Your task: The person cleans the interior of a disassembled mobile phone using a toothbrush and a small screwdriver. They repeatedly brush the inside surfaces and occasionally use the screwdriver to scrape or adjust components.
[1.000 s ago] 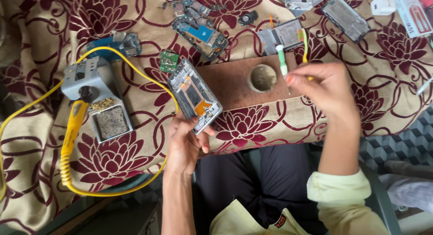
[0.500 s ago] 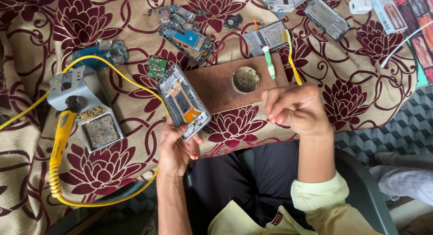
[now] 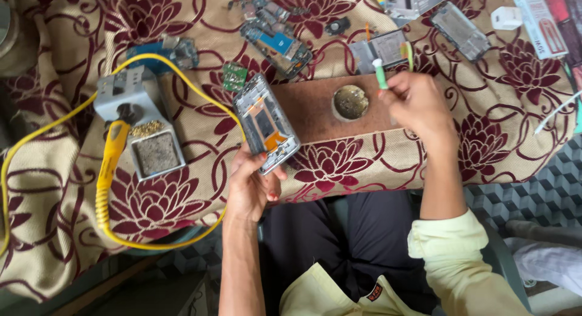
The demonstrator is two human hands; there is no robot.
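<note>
Two hands busy: our left hand (image 3: 251, 185) grips the opened phone frame (image 3: 267, 123) above the counter (image 3: 503, 140); our right hand (image 3: 418, 104) pinches a green-handled brush (image 3: 380, 74). Keep the frame steady.

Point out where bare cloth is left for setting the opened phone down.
Bare cloth lies along the near edge, between the left hand holding the opened phone and the right forearm, below the wooden block. More lies right of the right hand. The far edge is crowded with phone parts; the soldering stand fills the left.
</note>
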